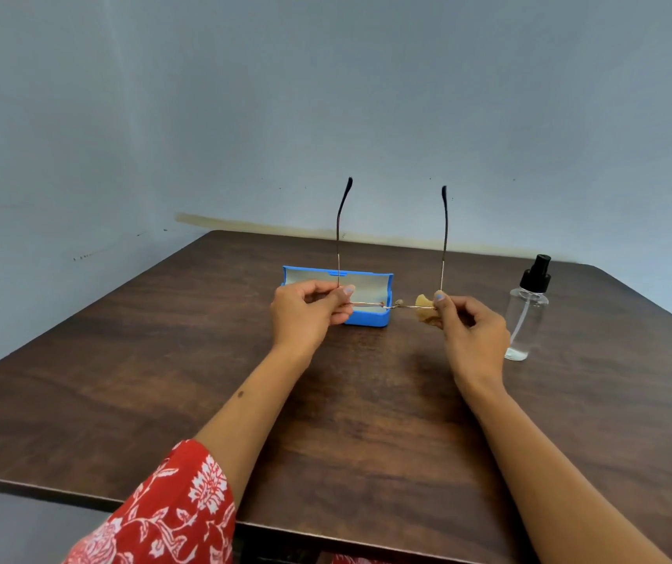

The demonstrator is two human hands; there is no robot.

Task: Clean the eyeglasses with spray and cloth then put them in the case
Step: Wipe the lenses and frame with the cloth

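Thin metal-framed eyeglasses are held above the table, lenses edge-on to me, both temple arms standing straight up with dark tips. My left hand pinches the frame's left end and my right hand pinches its right end. Behind the left hand lies the blue case, open, with a pale lining. A small yellowish cloth lies on the table just behind my right fingers, partly hidden by them. The clear spray bottle with a black pump stands upright to the right of my right hand.
The dark wooden table fills the lower view, its near edge at the bottom and its far edge against a pale blue-grey wall. A red patterned sleeve covers my left upper arm.
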